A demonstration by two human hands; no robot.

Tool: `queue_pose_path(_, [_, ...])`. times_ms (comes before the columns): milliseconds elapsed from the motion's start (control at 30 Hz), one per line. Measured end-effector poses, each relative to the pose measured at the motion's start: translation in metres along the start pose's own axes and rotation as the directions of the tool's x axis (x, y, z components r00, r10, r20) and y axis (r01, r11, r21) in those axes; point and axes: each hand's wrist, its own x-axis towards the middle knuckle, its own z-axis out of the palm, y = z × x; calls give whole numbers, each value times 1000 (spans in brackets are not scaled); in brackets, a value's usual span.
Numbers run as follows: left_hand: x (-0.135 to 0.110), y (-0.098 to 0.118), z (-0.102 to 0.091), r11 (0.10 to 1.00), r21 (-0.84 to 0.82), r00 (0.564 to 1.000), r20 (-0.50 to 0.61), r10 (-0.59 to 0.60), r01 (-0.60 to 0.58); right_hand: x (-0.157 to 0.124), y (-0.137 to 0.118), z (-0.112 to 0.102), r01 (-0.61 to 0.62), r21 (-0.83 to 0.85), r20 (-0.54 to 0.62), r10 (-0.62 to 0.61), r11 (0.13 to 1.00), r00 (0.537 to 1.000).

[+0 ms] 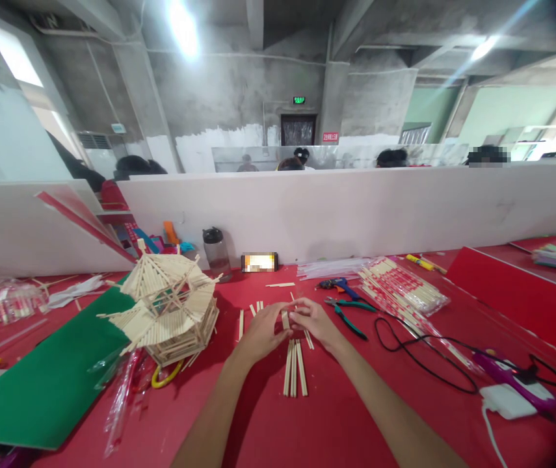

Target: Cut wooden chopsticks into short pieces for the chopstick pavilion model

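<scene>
My left hand (262, 330) and my right hand (313, 320) meet over the red table (336, 416), both pinching a short wooden stick piece (285, 319) between their fingertips. Right below them lies a small row of longer wooden sticks (294, 367) side by side. More short stick pieces (257, 307) lie scattered just beyond my hands. A pavilion model built of wooden sticks (170, 309) stands to the left, close to my left forearm.
Green-handled pliers (348, 313) and a blue tool (336, 284) lie right of my hands, beside packs of chopsticks (402, 289). A purple glue gun (506, 374), black cable and white adapter sit far right. A green sheet (48, 377), bottle (215, 250), phone (259, 262) and white partition (356, 208) surround.
</scene>
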Motion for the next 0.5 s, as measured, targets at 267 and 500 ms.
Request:
queue_pose_path(267, [-6, -22, 7, 990, 102, 992, 65, -107, 100, 14, -1, -49, 176, -588, -119, -300, 789, 947])
queue_pose_path(500, [-7, -17, 4, 991, 92, 987, 114, -111, 100, -4, -4, -30, 69, -918, 41, -80, 390, 996])
